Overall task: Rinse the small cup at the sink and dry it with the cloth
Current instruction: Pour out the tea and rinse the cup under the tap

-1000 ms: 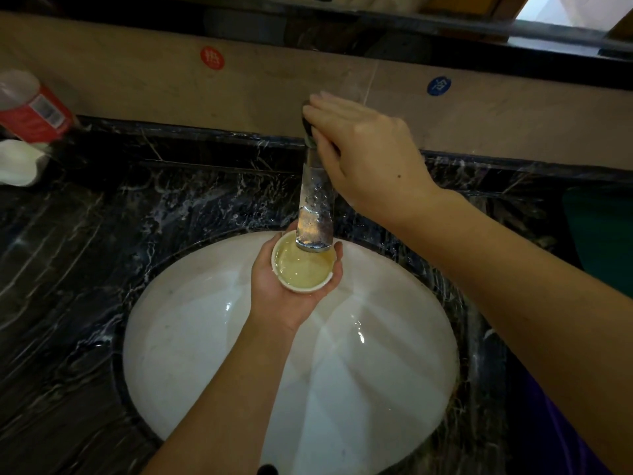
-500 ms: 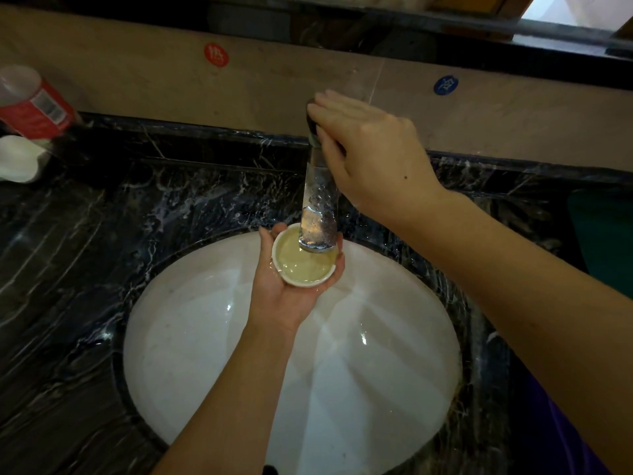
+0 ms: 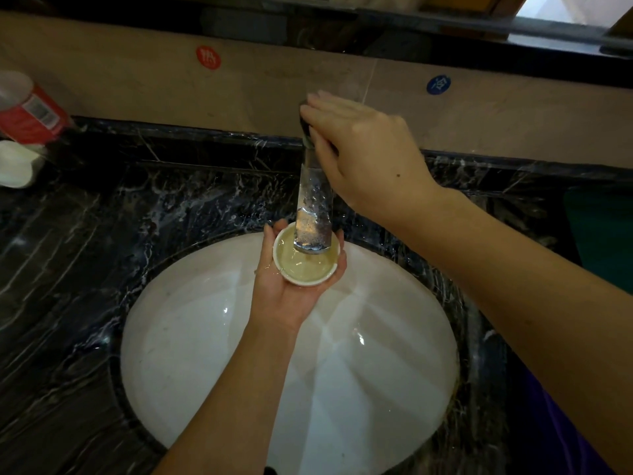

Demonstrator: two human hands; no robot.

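The small cup (image 3: 306,265), filled with pale liquid, is cradled in the curled fingers of the left hand (image 3: 291,286) under the faucet (image 3: 313,207) spout above the white sink (image 3: 205,354), while the faucet top is covered by the right hand (image 3: 363,152), its grip hidden.

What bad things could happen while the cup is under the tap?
The small cup looks nearly full, so water may spill over the left hand into the sink. It rests on wet fingers, so it might slip and fall. The right hand on the tap could turn it too hard and cause splashing.
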